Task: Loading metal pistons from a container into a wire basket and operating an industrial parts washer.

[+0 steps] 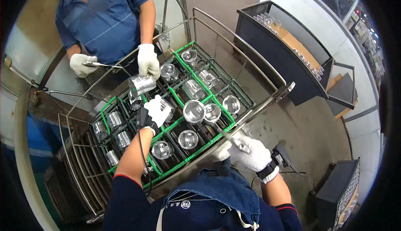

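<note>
My left hand (156, 113), in a white glove, is closed against a shiny metal piston (168, 109) in the rack; the fingertips are partly hidden. My right hand (252, 152), gloved too, is wrapped around a slim metal hand tool (239, 144) by the near right edge of the rack. The tool's exact kind is blurred. Several pistons stand or lie in the compartments, among them a round-topped piston (194, 111) near the middle and another piston (188, 139) closer to me. Green strips (184, 164) line some of the dark rack's dividers.
Across the rack, a co-worker's gloved hand (148, 62) grips a piston (142, 85); their other hand (82, 65) holds a metal tool (100, 64). Metal rails (246, 49) surround the rack. A dark bin (284, 55) with metal parts stands at far right, another dark bin (334, 193) at near right.
</note>
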A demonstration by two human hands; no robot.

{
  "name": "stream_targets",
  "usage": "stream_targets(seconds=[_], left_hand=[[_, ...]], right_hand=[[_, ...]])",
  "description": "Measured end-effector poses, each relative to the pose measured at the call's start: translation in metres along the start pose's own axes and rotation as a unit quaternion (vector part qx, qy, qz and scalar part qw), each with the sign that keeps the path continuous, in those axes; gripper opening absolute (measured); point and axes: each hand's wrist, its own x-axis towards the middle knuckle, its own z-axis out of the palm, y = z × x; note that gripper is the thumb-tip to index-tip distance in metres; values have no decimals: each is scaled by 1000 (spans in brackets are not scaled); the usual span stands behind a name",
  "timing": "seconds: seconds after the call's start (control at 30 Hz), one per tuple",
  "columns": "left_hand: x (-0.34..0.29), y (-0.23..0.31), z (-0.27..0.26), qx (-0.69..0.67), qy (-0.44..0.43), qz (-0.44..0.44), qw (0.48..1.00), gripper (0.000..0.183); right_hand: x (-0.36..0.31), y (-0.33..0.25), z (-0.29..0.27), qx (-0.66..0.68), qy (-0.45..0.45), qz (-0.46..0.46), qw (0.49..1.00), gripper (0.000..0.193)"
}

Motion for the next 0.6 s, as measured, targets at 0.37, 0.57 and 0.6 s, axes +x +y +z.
stream_targets(seconds=[0.37,0.57,0.6], left_hand=[[30,-18,67,151,-66,-61,985,73],[1,-11,6,-241,64,-33,968,67],[-3,-33,11,-336,107,59,934,74]], right_hand=[[-3,9,8,-5,-69,-42,997,29],[-5,24,16,55,-9,-23,998,27],[-6,12,10,96,-64,-131,985,26]])
